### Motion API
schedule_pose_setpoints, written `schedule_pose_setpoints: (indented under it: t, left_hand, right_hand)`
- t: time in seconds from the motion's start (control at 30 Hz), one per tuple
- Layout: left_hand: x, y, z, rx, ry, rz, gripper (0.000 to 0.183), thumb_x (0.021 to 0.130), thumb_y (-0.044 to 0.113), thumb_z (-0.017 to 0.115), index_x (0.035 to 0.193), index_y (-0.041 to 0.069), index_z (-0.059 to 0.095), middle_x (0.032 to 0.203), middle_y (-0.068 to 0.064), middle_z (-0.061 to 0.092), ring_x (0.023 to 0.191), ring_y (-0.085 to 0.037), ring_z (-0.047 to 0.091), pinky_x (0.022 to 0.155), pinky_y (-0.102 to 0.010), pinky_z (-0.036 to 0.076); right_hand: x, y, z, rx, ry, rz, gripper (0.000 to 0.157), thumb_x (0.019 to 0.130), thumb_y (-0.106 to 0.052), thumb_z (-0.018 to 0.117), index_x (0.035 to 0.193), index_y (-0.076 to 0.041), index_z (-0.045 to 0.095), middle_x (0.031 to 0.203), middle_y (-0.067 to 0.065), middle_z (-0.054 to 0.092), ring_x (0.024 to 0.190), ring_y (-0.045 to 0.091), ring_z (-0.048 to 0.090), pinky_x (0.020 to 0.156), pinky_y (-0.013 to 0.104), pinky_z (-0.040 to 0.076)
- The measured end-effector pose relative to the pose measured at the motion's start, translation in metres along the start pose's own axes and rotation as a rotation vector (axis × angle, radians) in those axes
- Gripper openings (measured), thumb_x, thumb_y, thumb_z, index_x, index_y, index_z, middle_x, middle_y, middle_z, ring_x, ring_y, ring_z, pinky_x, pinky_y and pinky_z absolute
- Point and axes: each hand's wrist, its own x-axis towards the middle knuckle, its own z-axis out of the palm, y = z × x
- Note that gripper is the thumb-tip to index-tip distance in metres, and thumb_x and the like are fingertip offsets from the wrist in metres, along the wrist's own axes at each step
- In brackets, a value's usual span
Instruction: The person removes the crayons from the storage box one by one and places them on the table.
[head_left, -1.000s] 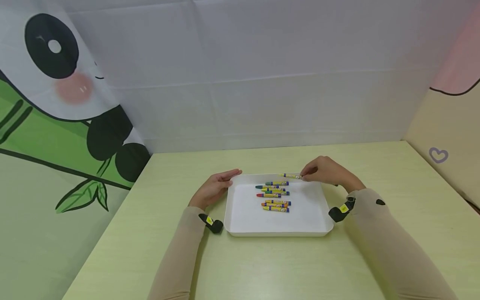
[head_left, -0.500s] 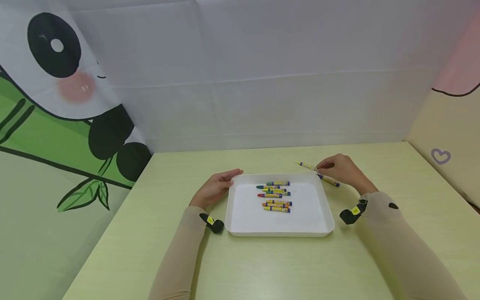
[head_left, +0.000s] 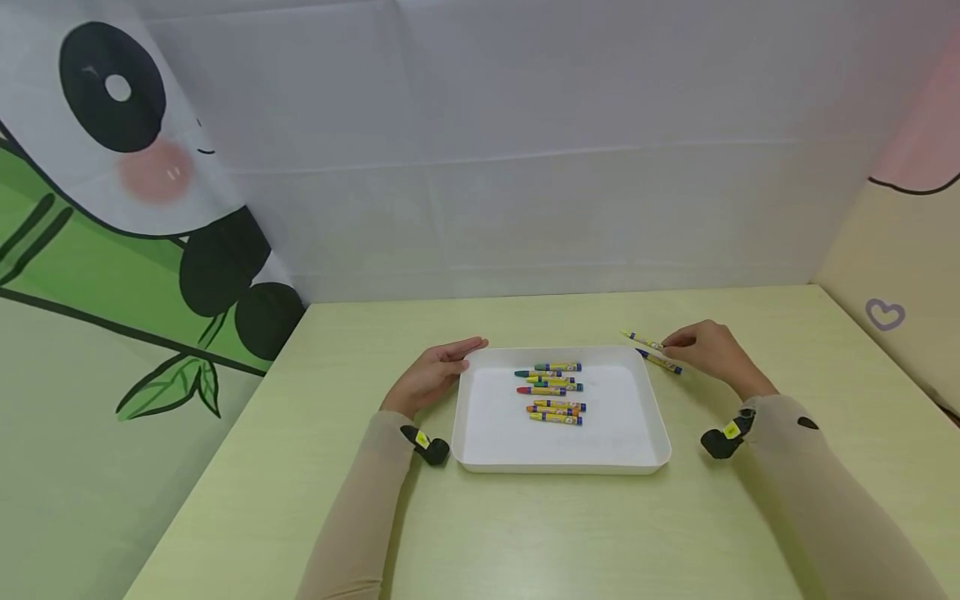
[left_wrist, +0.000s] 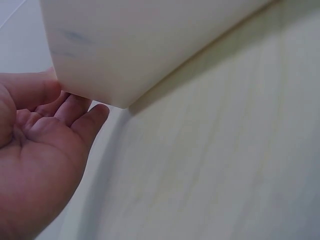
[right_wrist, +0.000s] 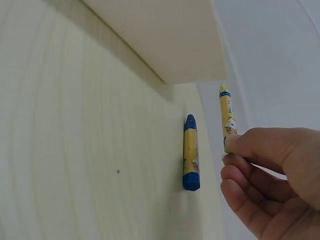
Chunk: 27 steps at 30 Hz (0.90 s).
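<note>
My right hand (head_left: 708, 350) pinches the blunt end of a yellow crayon (head_left: 641, 340) between thumb and fingertips, beyond the tray's back right corner. In the right wrist view that crayon (right_wrist: 227, 112) points away from the hand, above the table. Just beside it a blue crayon (head_left: 658, 361) lies on the table. My left hand (head_left: 426, 379) holds the back left corner of a white tray (head_left: 622, 450); in the left wrist view its thumb meets the tray's edge (left_wrist: 100, 65), the other fingers partly hidden. Several crayons (head_left: 555, 390) in green, yellow, red and orange lie sideways inside the tray.
The pale wooden table (head_left: 540, 533) extends around the tray. Behind it hangs a white cloth backdrop (head_left: 525, 217), with printed cartoon panels (head_left: 217, 267) on the left and a beige panel (head_left: 915, 275) on the right.
My right hand has carried the yellow crayon from over the tray's back edge rightward, beyond the tray, beside the blue crayon. The left hand stays at the tray's corner.
</note>
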Motion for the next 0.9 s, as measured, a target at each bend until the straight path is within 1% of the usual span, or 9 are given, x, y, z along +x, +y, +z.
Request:
schedule_pose_setpoints:
  t: [0.3, 0.43, 0.6, 0.67, 0.8, 0.9]
  left_hand:
    - [0.0, 0.0, 0.0, -0.005, 0.002, -0.002, 0.048, 0.099, -0.005, 0.04, 0.146, 0.006, 0.041, 0.153, -0.007, 0.039, 0.145, -0.021, 0.029, 0.116, -0.04, 0.027]
    - [0.0, -0.001, 0.0, -0.009, -0.009, 0.007, 0.048, 0.099, -0.005, 0.04, 0.146, 0.005, 0.04, 0.153, -0.008, 0.038, 0.145, -0.022, 0.028, 0.117, -0.041, 0.027]
    - [0.0, -0.001, 0.0, -0.009, -0.002, 0.001, 0.048, 0.099, -0.005, 0.041, 0.146, 0.006, 0.041, 0.153, -0.007, 0.039, 0.145, -0.021, 0.029, 0.117, -0.04, 0.027]
    - [0.0, -0.001, 0.0, -0.006, 0.005, -0.003, 0.048, 0.099, -0.005, 0.041, 0.145, 0.006, 0.042, 0.153, -0.007, 0.039, 0.144, -0.02, 0.03, 0.117, -0.04, 0.027]
    - [0.0, 0.0, 0.001, 0.001, 0.012, -0.009, 0.048, 0.099, -0.005, 0.041, 0.145, 0.007, 0.042, 0.152, -0.006, 0.04, 0.144, -0.019, 0.03, 0.116, -0.039, 0.028]
    - [0.0, 0.0, 0.001, 0.006, 0.014, -0.008, 0.048, 0.099, -0.005, 0.041, 0.145, 0.007, 0.042, 0.152, -0.006, 0.04, 0.144, -0.02, 0.03, 0.116, -0.039, 0.029]
  right_hand:
    - [-0.001, 0.017, 0.003, -0.023, -0.014, 0.063, 0.033, 0.09, -0.022, 0.063, 0.11, 0.003, 0.07, 0.11, 0.023, 0.069, 0.102, 0.039, 0.061, 0.083, 0.049, 0.05]
    - [-0.003, 0.02, 0.002, -0.02, -0.016, 0.079, 0.033, 0.09, -0.023, 0.064, 0.109, 0.004, 0.07, 0.108, 0.023, 0.069, 0.099, 0.038, 0.062, 0.081, 0.048, 0.05]
    - [-0.006, 0.022, 0.003, -0.016, -0.024, 0.085, 0.032, 0.09, -0.021, 0.064, 0.108, 0.005, 0.07, 0.105, 0.023, 0.07, 0.092, 0.032, 0.064, 0.078, 0.046, 0.051]
    - [-0.006, 0.022, 0.003, -0.017, -0.022, 0.083, 0.031, 0.09, -0.02, 0.064, 0.107, 0.005, 0.07, 0.105, 0.023, 0.07, 0.091, 0.033, 0.064, 0.078, 0.046, 0.052]
    - [-0.008, 0.024, 0.003, -0.023, -0.016, 0.084, 0.03, 0.09, -0.02, 0.064, 0.106, 0.005, 0.071, 0.105, 0.023, 0.07, 0.096, 0.037, 0.063, 0.081, 0.048, 0.051]
    - [-0.008, 0.026, 0.003, -0.021, -0.016, 0.098, 0.031, 0.09, -0.02, 0.064, 0.107, 0.004, 0.07, 0.106, 0.023, 0.069, 0.098, 0.037, 0.062, 0.082, 0.048, 0.051]
